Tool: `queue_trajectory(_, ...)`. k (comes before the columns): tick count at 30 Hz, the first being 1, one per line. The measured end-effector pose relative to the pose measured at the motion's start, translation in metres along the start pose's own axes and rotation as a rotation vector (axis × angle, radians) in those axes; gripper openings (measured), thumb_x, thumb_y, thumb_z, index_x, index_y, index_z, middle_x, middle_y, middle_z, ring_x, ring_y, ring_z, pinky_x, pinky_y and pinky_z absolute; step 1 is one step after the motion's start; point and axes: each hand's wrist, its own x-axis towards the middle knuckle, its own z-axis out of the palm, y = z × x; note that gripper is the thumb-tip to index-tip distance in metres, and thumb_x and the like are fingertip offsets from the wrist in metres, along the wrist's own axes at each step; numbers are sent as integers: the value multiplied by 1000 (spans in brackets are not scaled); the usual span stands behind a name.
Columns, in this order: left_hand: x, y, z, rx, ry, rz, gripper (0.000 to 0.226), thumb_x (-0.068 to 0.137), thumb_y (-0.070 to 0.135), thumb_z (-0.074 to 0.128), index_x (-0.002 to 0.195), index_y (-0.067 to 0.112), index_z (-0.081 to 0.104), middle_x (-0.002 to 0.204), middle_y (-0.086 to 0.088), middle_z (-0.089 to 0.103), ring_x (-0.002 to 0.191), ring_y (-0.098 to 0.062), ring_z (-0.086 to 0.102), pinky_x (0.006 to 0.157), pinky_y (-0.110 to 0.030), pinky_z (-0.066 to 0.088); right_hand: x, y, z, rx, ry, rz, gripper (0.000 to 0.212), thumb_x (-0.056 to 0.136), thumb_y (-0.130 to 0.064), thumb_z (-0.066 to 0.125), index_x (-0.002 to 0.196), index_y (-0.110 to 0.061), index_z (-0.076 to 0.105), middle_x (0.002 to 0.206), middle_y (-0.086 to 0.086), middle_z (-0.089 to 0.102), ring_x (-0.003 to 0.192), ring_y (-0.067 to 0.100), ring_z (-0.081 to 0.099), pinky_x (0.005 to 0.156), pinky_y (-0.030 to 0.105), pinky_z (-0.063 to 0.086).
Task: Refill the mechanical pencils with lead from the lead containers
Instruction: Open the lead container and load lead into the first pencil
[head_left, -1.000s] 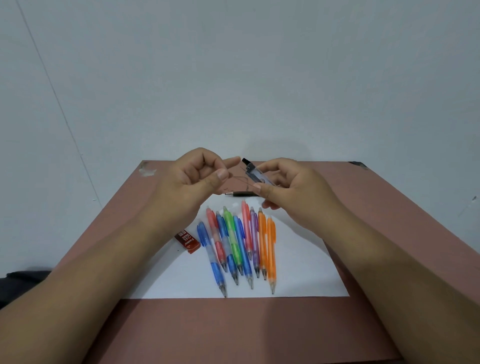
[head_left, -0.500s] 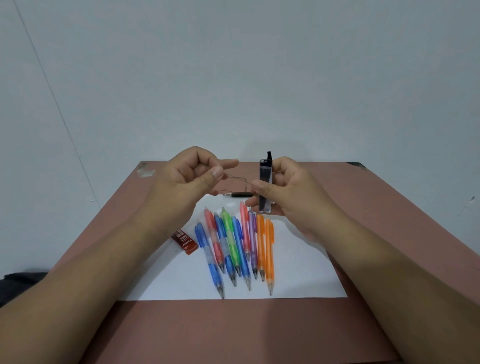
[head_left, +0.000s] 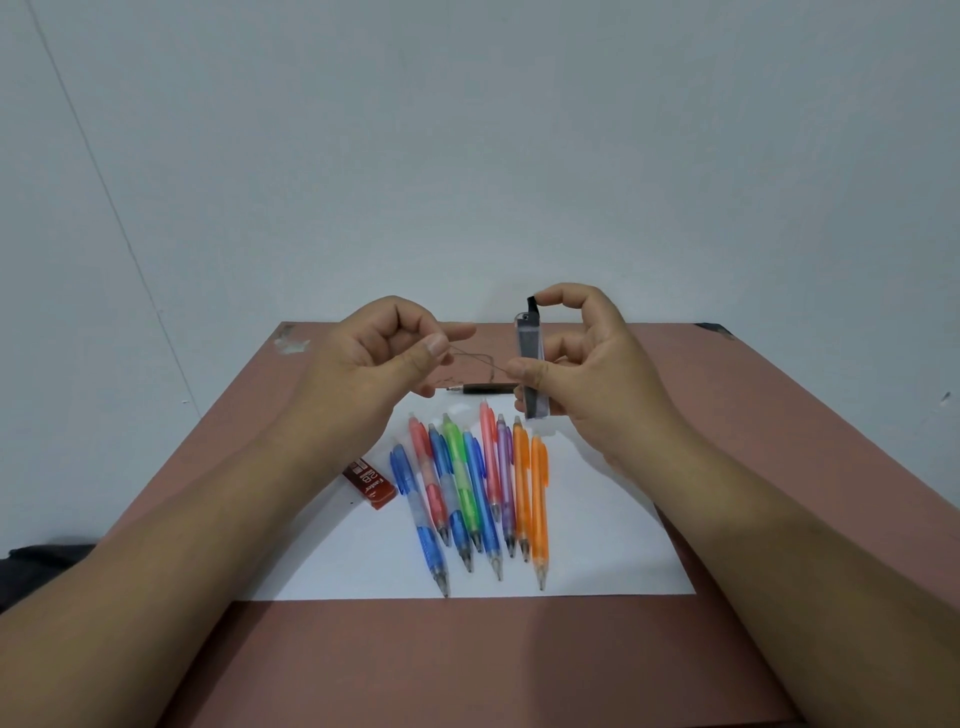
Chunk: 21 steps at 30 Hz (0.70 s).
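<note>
**Lead Case Held Upright Above Pencils**

Your right hand (head_left: 587, 374) grips the clear lead case (head_left: 531, 364) upright, index fingertip on its black cap, thumb on its side. Your left hand (head_left: 374, 364) has its fingers curled and pinches a thin lead (head_left: 470, 357) between thumb and forefinger. Below, nine pencils (head_left: 467, 488) lie side by side on the paper (head_left: 613, 540), tips toward you. A red lead box (head_left: 370, 483) lies just left of them.

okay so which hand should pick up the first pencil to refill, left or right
Left, probably. The right hand grips the upright lead case, forefinger on its cap. The left hand pinches only a thin thread-like strand and hovers just above the pencils on the paper.
</note>
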Motion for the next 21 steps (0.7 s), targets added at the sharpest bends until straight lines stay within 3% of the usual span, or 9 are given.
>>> queue_trajectory(7,1,-2,-1,15,6,-12,15,100,17,56,102,3,62,113,8,75,95,-5,69,70,-15,55,0,-1,-2,61,-4,23,51,89,-3,73,121,-36,52,77,5,72,71,23,75,66,36,63)
queue_trajectory(13,3,-6,-1,4,18,-33,16,99,19,57,101,4,62,110,10,75,97,-5,69,69,-16,55,1,0,-5,33,-12,22,45,91,-3,71,117,-36,54,76,2,71,73,25,74,67,39,65)
queue_trajectory(18,4,-9,-1,4,37,-57,17,99,22,58,102,6,64,109,10,75,95,-4,69,67,-15,54,3,0,-17,-216,-94,51,37,89,-21,77,106,-46,54,78,8,70,76,25,74,71,45,64)
queue_trajectory(21,5,-11,-2,39,56,-59,17,98,25,59,100,9,65,107,14,75,96,-1,68,66,-14,53,4,-2,-33,-333,-110,59,36,86,-28,81,106,-45,56,64,-3,60,70,22,68,76,45,58)
